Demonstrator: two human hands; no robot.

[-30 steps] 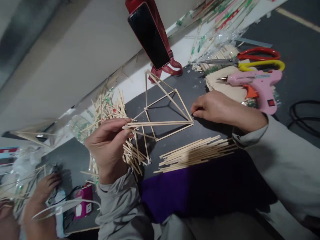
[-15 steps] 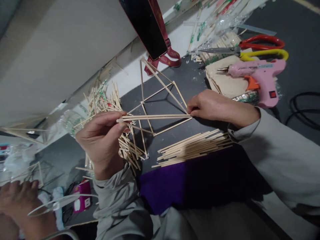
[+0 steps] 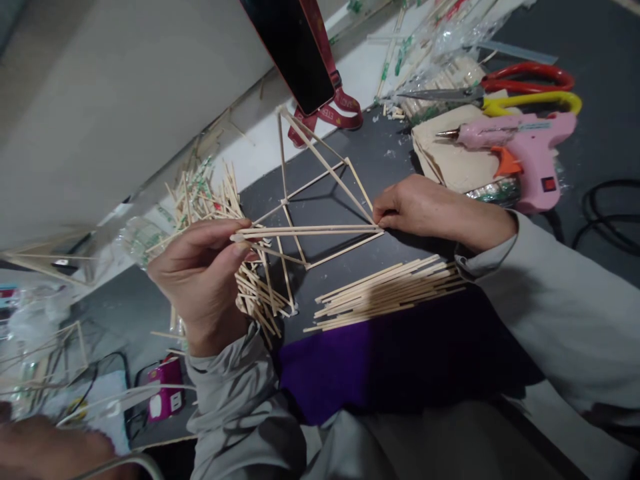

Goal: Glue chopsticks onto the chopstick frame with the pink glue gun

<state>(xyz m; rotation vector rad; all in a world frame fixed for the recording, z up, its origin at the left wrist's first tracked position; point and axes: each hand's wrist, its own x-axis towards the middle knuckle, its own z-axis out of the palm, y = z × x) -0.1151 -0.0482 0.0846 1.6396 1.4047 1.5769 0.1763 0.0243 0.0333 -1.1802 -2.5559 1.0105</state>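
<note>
Closer in than a second ago, my right hand has moved from just beside the stick frame onto its right corner; a co-worker's hand, low and well off past my left hand, has shifted too. That frame lies between my two grips and reaches out ahead of them, over the dark tabletop; two long sticks run from one hand to the other, their long axis almost level from left to right; my left thumb and fingers are clamped on their whitish ends, while the opposite ends meet the corner at my right hand, the nearer one to that joint; my right thumb and fingers are bunched together there, though I cannot tell whether they pinch a stick or only touch it; nearer my body than either grip lies one row of loose sticks, too overlapped to count, beside one purple cloth; behind my left fingers is one tangled heap of sticks; beyond my right hand sit one glue gun and one pair of scissors; ahead of both grips is one phone with one red strap.
</note>
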